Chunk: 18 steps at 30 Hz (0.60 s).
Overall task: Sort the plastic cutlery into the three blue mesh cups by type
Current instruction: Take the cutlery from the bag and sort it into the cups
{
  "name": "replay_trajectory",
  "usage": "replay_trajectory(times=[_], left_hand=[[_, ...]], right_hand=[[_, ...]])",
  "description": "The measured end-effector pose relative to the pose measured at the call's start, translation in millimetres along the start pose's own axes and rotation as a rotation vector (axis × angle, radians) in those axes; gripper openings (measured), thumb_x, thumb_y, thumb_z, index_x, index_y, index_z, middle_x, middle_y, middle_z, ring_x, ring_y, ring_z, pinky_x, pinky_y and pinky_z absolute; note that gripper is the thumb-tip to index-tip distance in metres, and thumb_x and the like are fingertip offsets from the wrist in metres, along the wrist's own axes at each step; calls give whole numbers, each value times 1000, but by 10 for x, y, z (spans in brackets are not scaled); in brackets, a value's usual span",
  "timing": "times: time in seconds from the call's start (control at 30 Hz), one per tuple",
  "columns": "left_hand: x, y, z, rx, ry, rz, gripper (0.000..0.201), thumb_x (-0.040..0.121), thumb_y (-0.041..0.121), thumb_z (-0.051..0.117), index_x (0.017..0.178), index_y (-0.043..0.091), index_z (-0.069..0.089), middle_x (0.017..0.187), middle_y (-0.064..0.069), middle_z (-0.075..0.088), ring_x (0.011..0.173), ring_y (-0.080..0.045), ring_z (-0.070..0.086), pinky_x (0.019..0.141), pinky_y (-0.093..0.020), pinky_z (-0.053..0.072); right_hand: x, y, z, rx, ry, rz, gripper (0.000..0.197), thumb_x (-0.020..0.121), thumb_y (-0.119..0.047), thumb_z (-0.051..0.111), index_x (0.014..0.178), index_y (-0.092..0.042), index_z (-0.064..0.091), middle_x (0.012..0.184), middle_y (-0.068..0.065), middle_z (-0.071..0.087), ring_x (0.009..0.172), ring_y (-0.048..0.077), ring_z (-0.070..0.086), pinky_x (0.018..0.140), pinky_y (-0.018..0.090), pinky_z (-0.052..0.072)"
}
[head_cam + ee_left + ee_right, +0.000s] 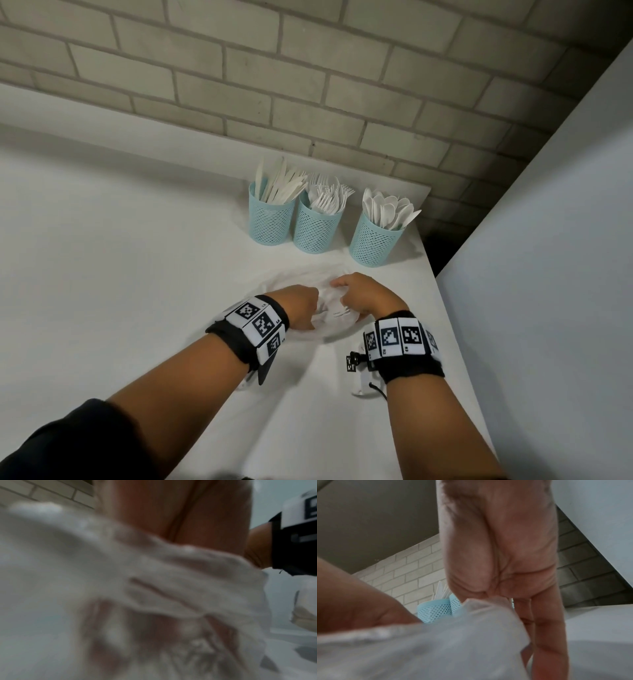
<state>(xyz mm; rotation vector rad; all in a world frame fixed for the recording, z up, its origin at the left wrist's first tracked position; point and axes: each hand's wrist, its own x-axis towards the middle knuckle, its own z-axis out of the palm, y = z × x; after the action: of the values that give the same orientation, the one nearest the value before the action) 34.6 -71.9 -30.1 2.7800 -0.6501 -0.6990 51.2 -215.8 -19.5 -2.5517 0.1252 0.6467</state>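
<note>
Three blue mesh cups stand in a row at the back of the white table: one with knives (272, 219), one with forks (317, 228), one with spoons (373, 241). In front of them lies a crumpled clear plastic bag (337, 323) with white fork tines (337, 311) showing inside. My left hand (303, 306) grips the bag's left side, and my right hand (359, 296) pinches its right side. In the right wrist view my fingers (488, 597) pinch the bag's edge (453, 642). The left wrist view is blurred and filled by the bag (120, 574), with fingers showing through it.
A grey brick wall (308, 85) runs behind the cups. A pale panel (548, 274) rises just past the table's right edge (455, 342). Bare white tabletop (102, 257) stretches to the left of my hands.
</note>
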Motion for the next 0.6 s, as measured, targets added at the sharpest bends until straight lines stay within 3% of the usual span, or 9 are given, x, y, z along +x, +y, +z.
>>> replay_trajectory(times=[0.1,0.17,0.27,0.37,0.43,0.5,0.57,0.6], left_hand=[[14,-25,1,3,-19,-2,44,89,24,56,126,1,47,126,-14,55,112,-29,54,91,-33,44],[14,-51,-22,2,-15,-5,40,90,23,53,123,1,51,124,-13,57,110,-28,55,89,-32,45],[15,-94,-76,-25,7,1,30,89,17,52,110,-3,58,115,-16,62,99,-29,58,76,-31,43],[12,-128,-112,-46,2,-4,28,90,16,52,106,-5,59,107,-18,62,100,-32,58,74,-30,42],[18,-151,-132,-85,6,8,22,89,18,54,91,-3,62,87,-13,58,84,-28,54,63,-25,37],[19,-173,-149,-138,38,10,23,90,22,55,74,6,56,72,-2,49,75,-20,45,55,-24,29],[31,-214,-149,-224,54,21,29,91,22,55,64,13,51,68,4,48,69,-15,45,54,-22,29],[41,-242,-139,-292,53,37,30,92,21,55,64,15,50,70,4,53,66,-12,47,54,-19,31]], right_hand=[[-12,-11,-2,-8,-11,27,61,87,7,31,140,-21,42,147,4,38,126,28,47,104,41,43],[-20,-16,-5,8,-22,43,61,88,6,28,141,-22,40,148,4,37,125,30,47,101,43,45],[-20,-4,-21,42,-30,73,61,89,6,28,141,-24,40,147,4,38,120,32,50,97,45,48],[-7,3,-67,36,-43,79,59,91,3,32,139,-29,42,147,3,38,120,30,50,99,43,47],[2,6,-88,24,-59,71,56,92,1,37,137,-30,45,145,4,42,112,26,53,87,36,51],[-9,15,-104,29,-70,55,48,91,-2,43,131,-28,52,132,6,55,92,22,57,68,27,46],[-32,27,-107,35,-57,47,43,89,-5,48,127,-24,56,118,5,62,79,19,57,66,26,45],[-51,31,-103,34,-47,47,44,89,-5,48,130,-22,54,117,5,60,81,19,57,67,26,45]])
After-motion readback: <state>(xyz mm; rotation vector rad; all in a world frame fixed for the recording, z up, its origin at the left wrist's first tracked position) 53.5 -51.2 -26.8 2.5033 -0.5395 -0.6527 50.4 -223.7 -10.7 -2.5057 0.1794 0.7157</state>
